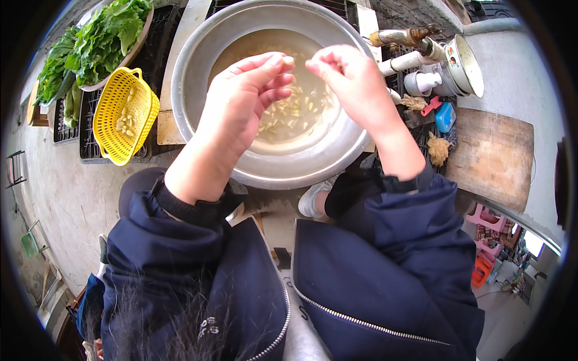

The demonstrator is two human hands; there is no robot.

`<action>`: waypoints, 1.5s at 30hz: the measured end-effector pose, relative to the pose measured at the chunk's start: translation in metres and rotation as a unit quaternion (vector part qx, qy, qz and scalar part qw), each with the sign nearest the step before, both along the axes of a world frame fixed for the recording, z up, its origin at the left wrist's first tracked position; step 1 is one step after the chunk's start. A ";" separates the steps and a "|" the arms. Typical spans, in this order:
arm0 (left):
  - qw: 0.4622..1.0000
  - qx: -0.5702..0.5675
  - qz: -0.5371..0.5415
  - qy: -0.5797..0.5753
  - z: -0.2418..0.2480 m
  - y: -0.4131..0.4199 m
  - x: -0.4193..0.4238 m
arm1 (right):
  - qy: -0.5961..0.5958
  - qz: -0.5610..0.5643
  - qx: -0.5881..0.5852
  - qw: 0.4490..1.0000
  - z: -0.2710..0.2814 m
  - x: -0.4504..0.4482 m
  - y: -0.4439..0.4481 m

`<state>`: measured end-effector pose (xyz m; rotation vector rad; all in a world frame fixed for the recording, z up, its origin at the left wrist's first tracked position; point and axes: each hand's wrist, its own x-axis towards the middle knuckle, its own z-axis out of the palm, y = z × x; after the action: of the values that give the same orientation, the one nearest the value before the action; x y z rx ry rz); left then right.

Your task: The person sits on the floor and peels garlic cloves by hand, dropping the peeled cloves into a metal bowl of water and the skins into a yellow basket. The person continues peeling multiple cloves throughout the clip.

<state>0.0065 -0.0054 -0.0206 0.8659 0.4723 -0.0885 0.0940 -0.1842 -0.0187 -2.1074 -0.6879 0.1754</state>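
Note:
A large round metal basin [205,27] stands before me, holding cloudy water with many pale cloves [289,110], probably garlic, lying in it. Over the water, my left hand [253,85] pinches one small pale clove [288,60] between thumb and index finger. Its other fingers are loosely curled. My right hand [350,76] hovers just to the right, thumb and fingers drawn together, apart from the left fingertips. A small dark bit shows among its curled fingers, too small to identify. Left of the basin is a yellow plastic basket [149,106] with several pale cloves [124,124] inside.
Leafy greens [106,40] fill a bowl at the upper left, near green vegetable pods [71,104]. On the right are a tap with pipes [402,38], an enamel basin [469,67], a blue soap box [445,117], fibrous scrubbers [438,149] and a wooden board [490,155].

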 end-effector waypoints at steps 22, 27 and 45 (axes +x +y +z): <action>0.987 -0.132 -0.088 0.001 0.011 -0.007 -0.002 | -0.103 -0.074 -0.039 0.991 0.055 -0.048 0.010; 0.995 -0.069 -0.070 -0.005 0.014 -0.007 -0.002 | -0.234 -0.064 -0.060 0.968 0.051 -0.048 0.013; 0.998 -0.015 -0.043 0.037 0.007 -0.003 -0.001 | -0.090 -0.035 0.005 0.995 0.025 -0.029 0.013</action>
<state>0.0053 -0.0084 -0.0140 0.8552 0.5016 -0.2068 0.0649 -0.1714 0.0064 -2.1528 -0.7174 -0.0584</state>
